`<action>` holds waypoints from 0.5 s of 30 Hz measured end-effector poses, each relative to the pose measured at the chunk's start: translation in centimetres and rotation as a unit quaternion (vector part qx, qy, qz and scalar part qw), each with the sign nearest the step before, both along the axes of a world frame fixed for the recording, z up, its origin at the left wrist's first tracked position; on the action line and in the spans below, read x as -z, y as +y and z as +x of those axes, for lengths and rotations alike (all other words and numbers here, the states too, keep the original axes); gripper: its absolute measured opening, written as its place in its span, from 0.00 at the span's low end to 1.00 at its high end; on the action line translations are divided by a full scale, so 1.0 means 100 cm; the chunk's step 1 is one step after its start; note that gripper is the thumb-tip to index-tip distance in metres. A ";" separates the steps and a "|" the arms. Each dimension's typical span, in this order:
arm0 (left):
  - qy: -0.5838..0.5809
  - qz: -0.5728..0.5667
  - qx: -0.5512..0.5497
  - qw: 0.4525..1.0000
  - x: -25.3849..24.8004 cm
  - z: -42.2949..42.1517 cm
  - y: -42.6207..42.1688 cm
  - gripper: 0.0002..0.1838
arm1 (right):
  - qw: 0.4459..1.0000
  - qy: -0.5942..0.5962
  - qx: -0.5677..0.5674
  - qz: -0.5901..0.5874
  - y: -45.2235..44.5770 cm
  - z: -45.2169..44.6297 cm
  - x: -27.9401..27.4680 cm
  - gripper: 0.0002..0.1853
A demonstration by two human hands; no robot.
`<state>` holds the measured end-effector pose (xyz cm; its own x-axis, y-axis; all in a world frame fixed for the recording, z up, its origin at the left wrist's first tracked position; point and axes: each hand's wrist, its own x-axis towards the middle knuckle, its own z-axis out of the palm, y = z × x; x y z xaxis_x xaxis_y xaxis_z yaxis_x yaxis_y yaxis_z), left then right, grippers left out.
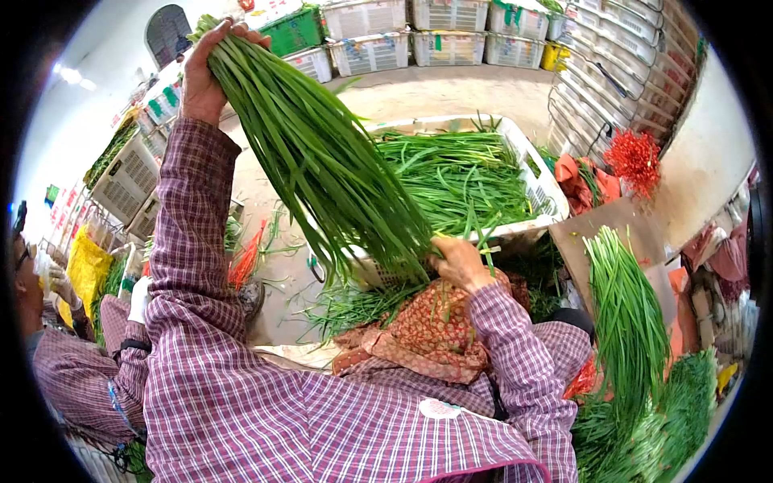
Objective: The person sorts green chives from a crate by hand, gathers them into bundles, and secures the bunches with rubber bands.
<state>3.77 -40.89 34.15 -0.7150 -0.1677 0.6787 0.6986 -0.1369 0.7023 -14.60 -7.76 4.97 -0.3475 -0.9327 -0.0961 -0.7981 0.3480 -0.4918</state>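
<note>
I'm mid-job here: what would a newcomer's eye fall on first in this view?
The big bunch of green chives, slanting across the upper middle, its upper end gripped in the left hand, the right hand by its leaf tips. Then the white crate of loose greens beyond it, and the bright red cluster of strands at the upper right.

Green leafy bunch (310, 153) — left hand (206, 71) around top, right hand (462, 264) at bottom.
</note>
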 end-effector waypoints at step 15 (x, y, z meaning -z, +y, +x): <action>-0.069 -0.051 -0.080 0.993 -0.007 -0.035 0.035 0.14 | 0.848 0.192 -0.052 -0.491 -0.050 0.060 -0.165 0.30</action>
<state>0.27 -37.40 34.82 -0.7722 -0.2224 0.5952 0.6019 0.0442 0.7973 -8.63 -12.76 21.42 -0.0889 -0.5258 0.8460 -0.9662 -0.1608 -0.2015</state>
